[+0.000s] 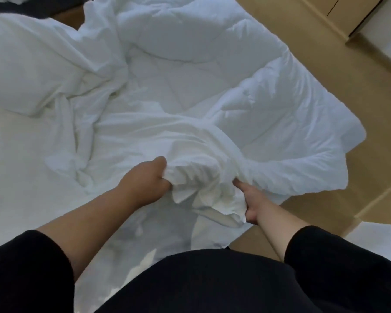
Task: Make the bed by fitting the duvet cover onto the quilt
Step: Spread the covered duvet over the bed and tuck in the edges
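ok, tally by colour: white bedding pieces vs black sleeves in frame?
White: 3, the quilt, the duvet cover, the pillow
Black: 2, the left sleeve, the right sleeve
Total: 5
Both the left hand and the right hand grip the duvet cover.

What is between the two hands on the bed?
In the head view, a bunched wad of white duvet cover fills the gap. The left hand grips one side and the right hand grips the other.

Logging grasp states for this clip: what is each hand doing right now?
Left hand: closed, gripping bunched white fabric.
Right hand: closed, gripping the same fabric.
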### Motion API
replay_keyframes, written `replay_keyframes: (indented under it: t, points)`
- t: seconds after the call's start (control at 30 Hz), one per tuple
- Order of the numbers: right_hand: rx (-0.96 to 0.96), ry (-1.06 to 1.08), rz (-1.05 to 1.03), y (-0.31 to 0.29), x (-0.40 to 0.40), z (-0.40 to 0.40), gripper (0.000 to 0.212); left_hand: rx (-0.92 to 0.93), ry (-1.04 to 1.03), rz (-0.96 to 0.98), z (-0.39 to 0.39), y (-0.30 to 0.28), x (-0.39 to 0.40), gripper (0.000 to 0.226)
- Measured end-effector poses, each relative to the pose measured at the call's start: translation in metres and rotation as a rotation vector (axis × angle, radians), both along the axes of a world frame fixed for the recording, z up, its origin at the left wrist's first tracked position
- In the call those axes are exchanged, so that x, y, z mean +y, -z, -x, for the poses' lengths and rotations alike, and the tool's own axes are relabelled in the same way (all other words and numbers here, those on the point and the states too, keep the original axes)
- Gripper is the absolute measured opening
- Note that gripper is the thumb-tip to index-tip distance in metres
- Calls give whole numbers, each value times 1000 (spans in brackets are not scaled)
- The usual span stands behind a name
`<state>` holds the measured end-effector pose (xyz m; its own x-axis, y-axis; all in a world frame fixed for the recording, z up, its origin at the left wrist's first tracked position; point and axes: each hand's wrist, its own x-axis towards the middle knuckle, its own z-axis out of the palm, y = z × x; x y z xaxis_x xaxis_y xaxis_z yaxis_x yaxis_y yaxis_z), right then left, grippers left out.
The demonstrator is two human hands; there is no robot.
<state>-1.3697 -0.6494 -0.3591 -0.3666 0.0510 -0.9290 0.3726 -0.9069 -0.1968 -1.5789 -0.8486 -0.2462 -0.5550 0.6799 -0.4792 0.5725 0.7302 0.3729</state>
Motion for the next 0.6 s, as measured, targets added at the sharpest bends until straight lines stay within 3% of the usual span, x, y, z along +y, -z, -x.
replay_keyframes:
  t: [0.1,0.2,0.3,0.43,0.5,0.6]
  points:
    - [98,87,174,1,-6,1,55,-83,-66,-123,-40,-52,19,17]
    - [221,305,124,-8,8,18,48,-211,-189,-135,-65,-67,17,18]
    - [281,437,-113,-24,38,37,33,-224,-211,-4,-65,-61,8,24]
    - [289,225,-631,-46,80,41,23,-138,-177,280,-28,-35,-13,50]
    - [394,65,-690,-61,79,37,27,0,-281,326,2,-22,-26,64]
    - [438,-40,-571,-73,59,35,31,461,-267,305,24,-12,-30,45]
